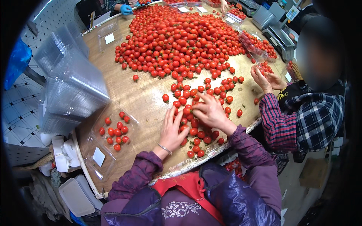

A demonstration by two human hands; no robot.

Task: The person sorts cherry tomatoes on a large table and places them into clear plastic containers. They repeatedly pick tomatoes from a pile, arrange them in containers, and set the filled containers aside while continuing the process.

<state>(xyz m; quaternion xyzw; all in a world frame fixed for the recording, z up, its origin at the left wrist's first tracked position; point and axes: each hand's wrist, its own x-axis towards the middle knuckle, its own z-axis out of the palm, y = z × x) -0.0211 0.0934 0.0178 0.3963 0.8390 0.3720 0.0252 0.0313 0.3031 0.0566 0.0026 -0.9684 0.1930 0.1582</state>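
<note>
A loose group of red cherry tomatoes [182, 100] lies on the wooden table in front of me, some with green stems. My left hand [172, 132], with a bracelet at its wrist, rests along the left side of the group, its fingers stretched out against the tomatoes. Over the right side of the same group is my right hand [212, 112], fingers apart and bent down among the tomatoes; its fingertips are partly hidden. To the left, a clear plastic clamshell box [132, 119] lies with its lid folded back and several cherry tomatoes in its base.
A large tomato heap [177, 41] covers the table's far middle. Tall stacks of clear boxes [71, 86] stand at the left edge. On the right, a co-worker's hands [266, 79] hold tomatoes near filled boxes [260, 45] and a scale [281, 41]. A blue-gloved hand [126, 9] is at the far side.
</note>
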